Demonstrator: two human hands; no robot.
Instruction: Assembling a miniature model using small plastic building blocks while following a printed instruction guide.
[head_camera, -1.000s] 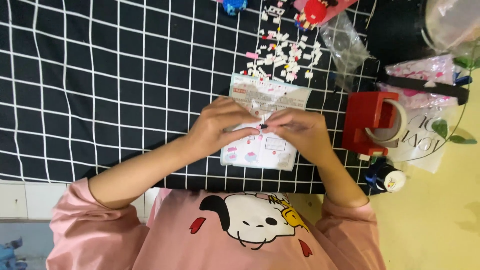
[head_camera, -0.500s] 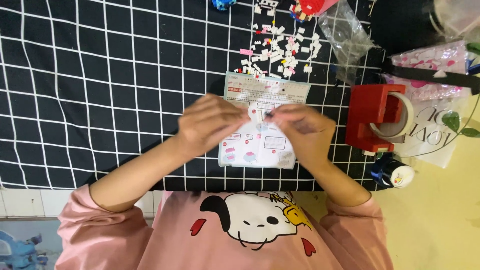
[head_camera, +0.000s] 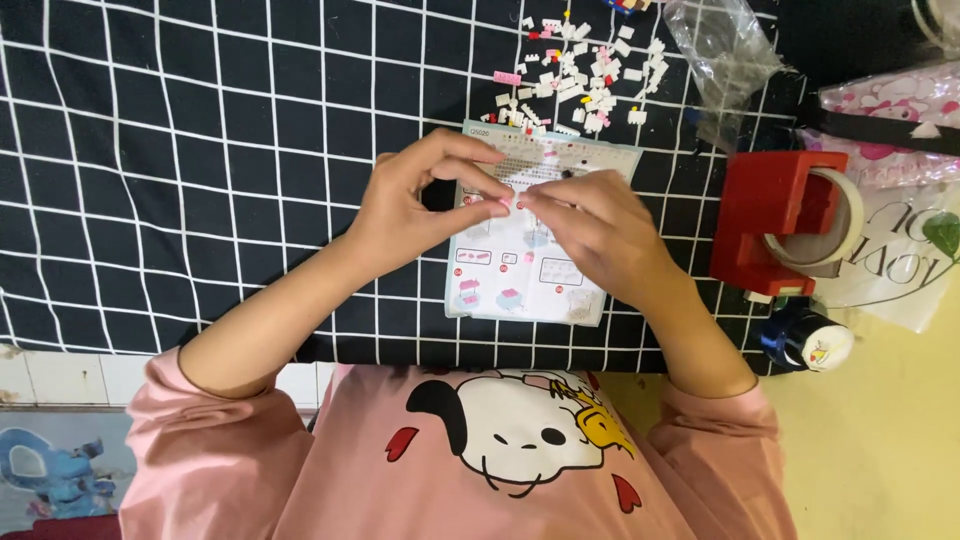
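Tiny building-brick pieces (head_camera: 512, 199), too small to tell in shape or colour beyond a hint of pink, sit pinched between the fingertips of both hands just above the upper half of the instruction sheet (head_camera: 535, 235), which lies flat on the black cloth with a white grid (head_camera: 200, 150). The left hand (head_camera: 420, 205) curls with thumb and forefinger closed on its piece; the right hand (head_camera: 590, 230) meets it from the other side, thumb and forefinger pressed together on its own, so the fingertips touch at the middle. As a judgement, the step in hand is joining two small parts, and the move that follows calls for lining them up squarely and pressing gently, since parts this small slip easily and the fingers hide the joint from view. Beyond the sheet, at the far edge, lies a loose scatter of white and pink bricks (head_camera: 585, 75), well apart from the hands, with a crumpled clear plastic bag (head_camera: 725, 55) just to its right. To the right of the sheet stands a red tape dispenser (head_camera: 785, 225) holding a roll of tape, near the right wrist; a small dark blue jar with a white lid (head_camera: 808, 338) lies nearer, and a pink printed pouch (head_camera: 895, 115) farther right. Nothing lies between the hands and the scatter but the sheet itself, while the dispenser crowds the right forearm's side.
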